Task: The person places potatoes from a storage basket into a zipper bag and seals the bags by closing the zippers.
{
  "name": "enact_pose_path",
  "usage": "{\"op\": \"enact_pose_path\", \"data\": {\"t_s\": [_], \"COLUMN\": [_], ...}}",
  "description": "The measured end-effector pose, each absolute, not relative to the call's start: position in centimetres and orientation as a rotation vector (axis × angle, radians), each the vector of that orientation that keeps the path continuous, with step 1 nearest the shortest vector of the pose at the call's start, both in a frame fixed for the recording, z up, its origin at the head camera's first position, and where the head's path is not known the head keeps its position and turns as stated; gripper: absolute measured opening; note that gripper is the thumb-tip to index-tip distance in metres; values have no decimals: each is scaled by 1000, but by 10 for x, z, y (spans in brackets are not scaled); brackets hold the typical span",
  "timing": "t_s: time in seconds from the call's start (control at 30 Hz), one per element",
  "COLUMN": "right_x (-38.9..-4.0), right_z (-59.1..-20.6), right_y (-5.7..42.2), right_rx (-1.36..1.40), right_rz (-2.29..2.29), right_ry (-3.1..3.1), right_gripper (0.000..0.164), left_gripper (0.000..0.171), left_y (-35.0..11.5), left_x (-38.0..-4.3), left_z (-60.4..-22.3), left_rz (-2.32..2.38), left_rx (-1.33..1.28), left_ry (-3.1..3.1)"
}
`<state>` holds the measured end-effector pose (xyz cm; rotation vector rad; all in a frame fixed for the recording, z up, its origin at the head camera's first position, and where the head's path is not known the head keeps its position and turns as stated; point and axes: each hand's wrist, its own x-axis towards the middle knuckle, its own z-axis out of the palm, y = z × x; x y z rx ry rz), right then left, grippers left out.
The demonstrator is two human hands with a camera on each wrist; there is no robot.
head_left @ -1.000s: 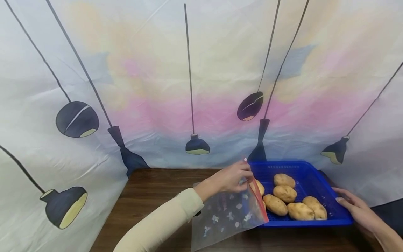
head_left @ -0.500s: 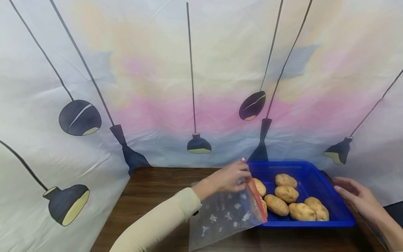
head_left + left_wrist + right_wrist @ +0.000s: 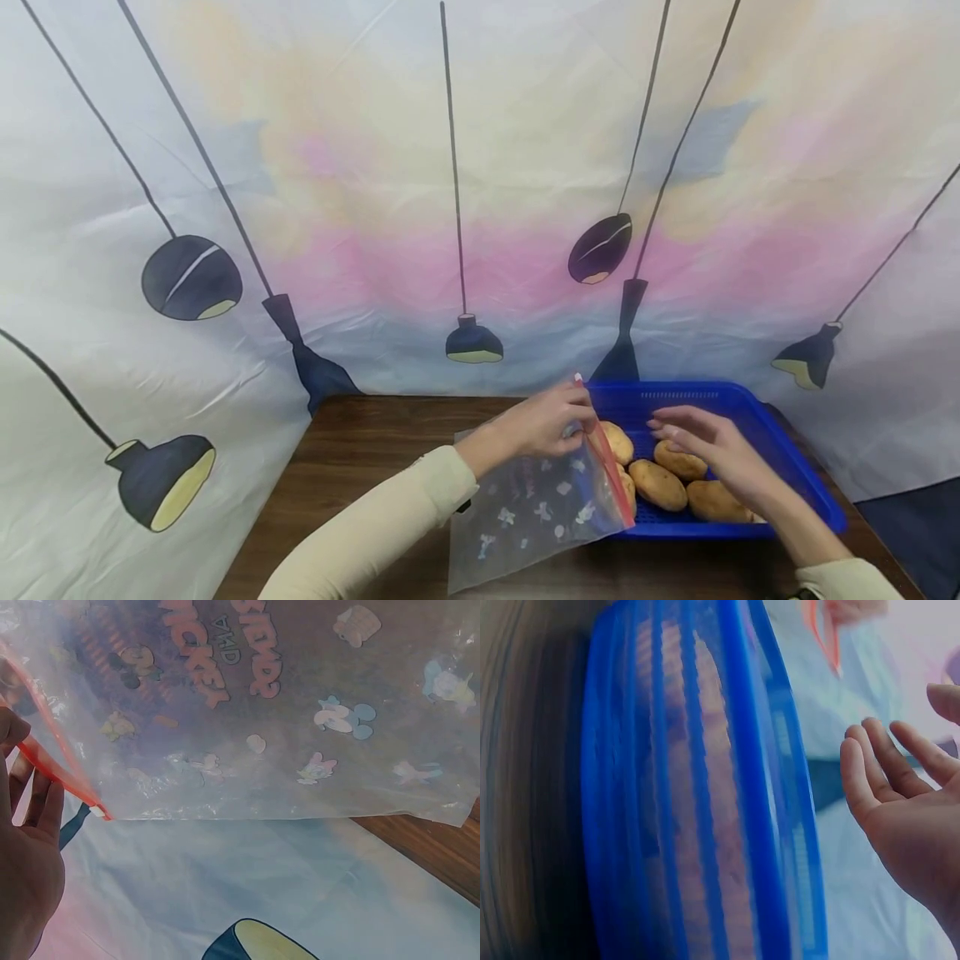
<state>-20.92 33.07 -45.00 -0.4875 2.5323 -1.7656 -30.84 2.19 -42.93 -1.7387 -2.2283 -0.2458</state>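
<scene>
My left hand [image 3: 551, 421] pinches the red zip edge of a clear plastic zip bag [image 3: 525, 517], printed with small cartoon figures. In the left wrist view the bag [image 3: 285, 742] hangs from the fingers, its red mouth slightly parted. Its opening leans over the left side of a blue plastic basket [image 3: 806, 475]. Several potatoes [image 3: 657, 485] lie in the basket, some partly hidden by the bag and my right arm. My right hand [image 3: 712, 446] hovers over them with nothing in it; its fingers are loosely spread in the right wrist view, above the basket wall [image 3: 757, 787].
The basket stands on a dark brown wooden table [image 3: 360, 450]. Behind it hangs a pale cloth backdrop [image 3: 375, 208] printed with pendant lamps. A dark blue area [image 3: 915, 525] shows beyond the table's right edge.
My right hand has let go of the basket's right rim and moved left over the potatoes. The left hand still holds the bag in nearly the same place.
</scene>
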Motion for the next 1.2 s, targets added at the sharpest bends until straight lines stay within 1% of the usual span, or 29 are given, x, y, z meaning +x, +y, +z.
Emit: {"op": "enact_pose_path", "data": {"t_s": [0.23,0.4,0.6,0.7,0.83,0.93,1.0,1.13,1.2], "right_x": [-226,-229,-228,-228,-227,-227,-226,-226,-225], "right_z": [-463,-472,-475,-477,-478,-478,-478,-476,-475], "right_y": [289,270,252,248,245,243,242,239,238], "right_rx": [-442,-415,-316,-277,-251,-239,-225,-202,-191], "right_rz": [-1820,-1901,-1919,-1950,-2043,-2091,-2105,-2103,-2099], "right_ry": [2434,2396,2424,2408,2310,2247,2228,2227,2235], "right_gripper": [42,39,27,20,14,13,12,12,13], "left_gripper": [6,7,7,7,9,12,11,4,4], "left_y": [23,23,23,24,23,23,23,26,28], "left_x": [-309,-307,-306,-304,-303,-300,-296,-283,-276], "left_z": [-431,-431,-432,-432,-432,-431,-430,-426,-424], "left_rz": [-245,-255,-257,-239,-205,-234,-318,-634,-807], "left_rx": [-1730,-1730,-1720,-1702,-1653,-1590,-1519,-1331,-1232], "left_ry": [-2245,-2248,-2223,-2212,-2223,-2255,-2307,-2488,-2588]}}
